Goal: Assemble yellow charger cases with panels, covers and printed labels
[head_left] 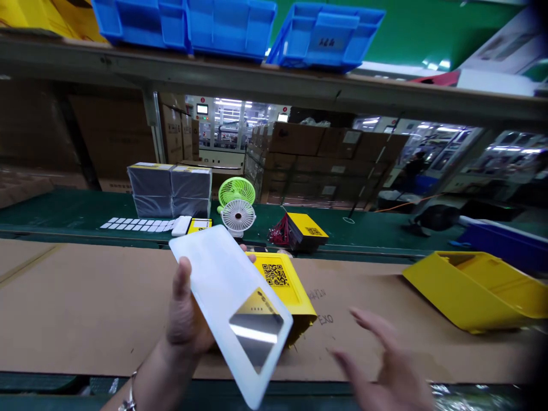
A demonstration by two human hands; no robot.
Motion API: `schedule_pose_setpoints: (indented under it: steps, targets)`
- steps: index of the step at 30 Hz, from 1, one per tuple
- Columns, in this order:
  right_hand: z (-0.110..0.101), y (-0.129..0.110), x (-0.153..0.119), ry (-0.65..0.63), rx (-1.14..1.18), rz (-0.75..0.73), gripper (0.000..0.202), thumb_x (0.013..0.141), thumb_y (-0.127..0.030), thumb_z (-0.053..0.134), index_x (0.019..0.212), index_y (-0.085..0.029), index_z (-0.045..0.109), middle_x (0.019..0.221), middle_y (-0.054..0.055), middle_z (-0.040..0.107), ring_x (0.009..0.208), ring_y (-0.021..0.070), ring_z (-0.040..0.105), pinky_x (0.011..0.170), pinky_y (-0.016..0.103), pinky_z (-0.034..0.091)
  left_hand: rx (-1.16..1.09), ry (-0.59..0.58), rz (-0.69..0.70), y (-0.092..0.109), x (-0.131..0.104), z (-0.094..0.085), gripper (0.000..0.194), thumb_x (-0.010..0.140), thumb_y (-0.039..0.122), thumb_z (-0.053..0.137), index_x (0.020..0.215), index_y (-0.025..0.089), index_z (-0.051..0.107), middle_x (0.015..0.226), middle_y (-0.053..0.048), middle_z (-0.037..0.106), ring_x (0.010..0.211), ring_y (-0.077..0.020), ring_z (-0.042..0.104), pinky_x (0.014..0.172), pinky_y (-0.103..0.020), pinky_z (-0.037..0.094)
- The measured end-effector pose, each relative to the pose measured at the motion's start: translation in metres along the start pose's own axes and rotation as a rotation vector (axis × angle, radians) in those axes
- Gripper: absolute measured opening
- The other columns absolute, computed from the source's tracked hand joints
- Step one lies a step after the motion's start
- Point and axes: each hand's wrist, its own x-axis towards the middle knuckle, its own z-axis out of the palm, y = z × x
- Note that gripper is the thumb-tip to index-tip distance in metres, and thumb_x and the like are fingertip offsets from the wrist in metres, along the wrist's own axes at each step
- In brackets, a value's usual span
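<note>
My left hand (pixel 182 322) is closed around a white rectangular panel (pixel 218 271), thumb along its left edge and fingertips behind the far edge. The panel is tilted, and a glossy window with a gold-and-grey surface (pixel 257 331) sits in its lower part. Partly hidden behind it, a yellow plastic housing (pixel 297 291) with a QR code rests on the brown cardboard sheet (pixel 107 308). To the right, my right hand (pixel 387 365) is blurred, thumb and finger apart, with nothing between them.
A yellow bin (pixel 462 297) lies at the right. Behind the cardboard stand a small white fan (pixel 238 217), a green fan (pixel 234 187), a yellow-topped stack (pixel 306 225), red wires (pixel 279 233), white labels (pixel 137 224) and wrapped blocks (pixel 171 191). Blue bins (pixel 231 28) line the shelf above.
</note>
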Motion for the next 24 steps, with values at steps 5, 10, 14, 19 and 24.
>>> schedule_pose_setpoints:
  steps: [5,10,14,19,24]
  targets:
    - [0.035,-0.049,0.040,-0.168,0.169,-0.219,0.060,0.077,0.000,0.053,0.133,-0.016,0.040,0.124,0.012,0.053,0.113,0.0281,0.051,0.090,0.046,0.050,0.207,-0.111,-0.193,-0.011,-0.011,-0.006,0.086,0.065,0.073,0.056,0.129,0.018,0.045,0.130,-0.014,0.049,0.127,-0.0397,0.033,0.105,-0.050,0.028]
    - [0.037,-0.052,0.063,-0.023,0.397,0.273,0.040,0.088,-0.014,0.050,0.127,-0.018,0.046,0.102,0.007,0.064,0.097,0.0201,0.061,0.087,0.035,0.053,1.200,-0.029,0.247,0.012,-0.010,-0.013,0.128,0.053,0.057,0.078,0.139,0.040,-0.014,0.152,-0.006,-0.002,0.136,-0.0394,0.000,0.107,-0.059,0.008]
    - [0.036,-0.041,0.071,-0.163,0.747,0.571,0.043,0.092,-0.029,0.049,0.133,-0.018,0.039,0.091,0.007,0.066,0.085,0.0183,0.063,0.080,0.033,0.055,2.021,-0.207,0.517,0.033,0.001,-0.007,0.111,0.050,0.053,0.080,0.141,0.039,0.018,0.152,-0.002,-0.001,0.134,-0.0432,-0.010,0.103,-0.062,-0.013]
    - [0.043,-0.021,0.062,-0.246,0.625,0.646,0.070,0.090,-0.036,0.050,0.145,-0.020,0.009,0.122,0.015,0.056,0.108,0.0251,0.056,0.086,0.044,0.052,2.094,-0.299,0.206,0.038,0.022,-0.018,0.083,0.056,0.060,0.072,0.129,0.030,0.045,0.136,-0.012,0.035,0.126,-0.0395,0.025,0.104,-0.060,0.019]
    - [0.048,0.008,0.044,-0.501,0.108,0.406,0.046,0.087,-0.040,0.052,0.130,-0.025,0.047,0.141,0.010,0.036,0.128,0.0280,0.035,0.104,0.053,0.031,2.035,-0.207,0.067,0.028,0.035,-0.040,0.084,0.050,0.066,0.071,0.122,0.027,0.052,0.129,-0.013,0.039,0.123,-0.0388,0.029,0.100,-0.059,0.027]
